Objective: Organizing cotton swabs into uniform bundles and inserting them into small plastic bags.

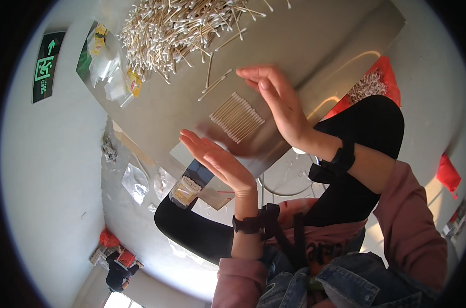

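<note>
A neat row of cotton swabs point(237, 118) lies flat on the metal tabletop point(315, 36), side by side between my two hands. My left hand point(220, 161) is at the near left of the row, flat with its fingers stretched out and holding nothing. At the row's right side, my right hand point(280, 102) is on edge, fingers extended and thumb apart, with nothing in it. A few loose cotton swabs point(215, 85) lie just beyond the row. Farther back is a large heap of cotton swabs point(176, 33).
Clear plastic bags with yellow labels point(133, 83) lie at the table's left edge. A filled swab pack point(185, 191) is near my left knee. A red bag of swabs point(371, 84) stands right of the table. Another person point(117, 272) sits far off at lower left.
</note>
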Demonstrator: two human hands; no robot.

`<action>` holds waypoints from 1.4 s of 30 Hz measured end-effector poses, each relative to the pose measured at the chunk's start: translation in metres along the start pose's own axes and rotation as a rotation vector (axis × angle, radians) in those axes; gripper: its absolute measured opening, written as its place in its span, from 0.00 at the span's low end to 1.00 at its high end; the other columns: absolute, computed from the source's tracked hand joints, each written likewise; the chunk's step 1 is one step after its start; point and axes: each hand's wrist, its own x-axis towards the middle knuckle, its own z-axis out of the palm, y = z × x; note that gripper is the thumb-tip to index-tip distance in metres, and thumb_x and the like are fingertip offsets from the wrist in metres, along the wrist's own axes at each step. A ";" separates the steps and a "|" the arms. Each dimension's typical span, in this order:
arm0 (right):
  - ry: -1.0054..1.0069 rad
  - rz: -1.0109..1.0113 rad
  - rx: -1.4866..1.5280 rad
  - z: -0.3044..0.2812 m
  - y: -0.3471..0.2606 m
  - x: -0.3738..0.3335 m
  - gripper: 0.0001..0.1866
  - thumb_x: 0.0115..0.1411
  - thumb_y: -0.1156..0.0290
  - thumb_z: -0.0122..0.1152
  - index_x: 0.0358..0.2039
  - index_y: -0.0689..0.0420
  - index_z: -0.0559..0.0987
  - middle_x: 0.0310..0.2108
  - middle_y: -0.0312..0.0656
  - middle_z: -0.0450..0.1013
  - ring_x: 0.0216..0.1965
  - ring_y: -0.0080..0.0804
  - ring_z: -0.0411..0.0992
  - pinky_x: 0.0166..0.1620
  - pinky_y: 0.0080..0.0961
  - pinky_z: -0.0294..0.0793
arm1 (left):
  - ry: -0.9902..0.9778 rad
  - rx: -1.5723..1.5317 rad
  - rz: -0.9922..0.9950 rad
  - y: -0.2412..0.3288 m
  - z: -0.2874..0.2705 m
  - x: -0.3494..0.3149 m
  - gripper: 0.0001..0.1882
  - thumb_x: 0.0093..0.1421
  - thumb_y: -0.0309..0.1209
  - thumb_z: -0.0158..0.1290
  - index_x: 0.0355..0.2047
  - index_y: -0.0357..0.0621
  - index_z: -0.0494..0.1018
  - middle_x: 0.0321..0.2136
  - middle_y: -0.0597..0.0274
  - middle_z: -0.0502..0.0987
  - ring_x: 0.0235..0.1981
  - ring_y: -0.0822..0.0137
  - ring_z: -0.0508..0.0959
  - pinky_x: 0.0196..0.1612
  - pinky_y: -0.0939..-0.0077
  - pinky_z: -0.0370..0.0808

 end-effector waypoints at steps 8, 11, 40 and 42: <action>-0.076 0.028 0.118 0.025 0.014 -0.006 0.25 0.76 0.54 0.46 0.60 0.62 0.65 0.59 0.46 0.68 0.64 0.30 0.63 0.66 0.32 0.61 | 0.068 -0.421 0.013 0.003 0.015 0.007 0.41 0.74 0.55 0.35 0.74 0.39 0.40 0.75 0.48 0.42 0.77 0.57 0.40 0.77 0.60 0.37; -0.002 0.037 0.122 0.015 0.002 0.004 0.23 0.75 0.57 0.49 0.59 0.62 0.66 0.57 0.45 0.69 0.62 0.30 0.65 0.64 0.30 0.64 | 0.171 -0.356 0.037 0.008 0.004 0.008 0.38 0.75 0.50 0.37 0.73 0.37 0.44 0.74 0.47 0.46 0.76 0.57 0.43 0.76 0.57 0.38; -0.074 0.065 -0.178 -0.028 -0.006 0.025 0.09 0.67 0.81 0.55 0.48 0.61 0.74 0.47 0.36 0.74 0.39 0.16 0.72 0.41 0.17 0.73 | -0.253 0.704 0.340 0.022 -0.016 0.032 0.05 0.55 0.27 0.65 0.32 0.45 0.80 0.34 0.62 0.70 0.40 0.57 0.68 0.47 0.62 0.67; -0.063 0.064 -0.198 -0.026 -0.006 0.025 0.08 0.68 0.80 0.55 0.47 0.61 0.74 0.45 0.35 0.74 0.38 0.14 0.71 0.39 0.16 0.73 | -0.313 0.730 0.344 0.023 -0.016 0.037 0.06 0.55 0.28 0.65 0.32 0.47 0.80 0.35 0.62 0.69 0.40 0.57 0.68 0.48 0.60 0.66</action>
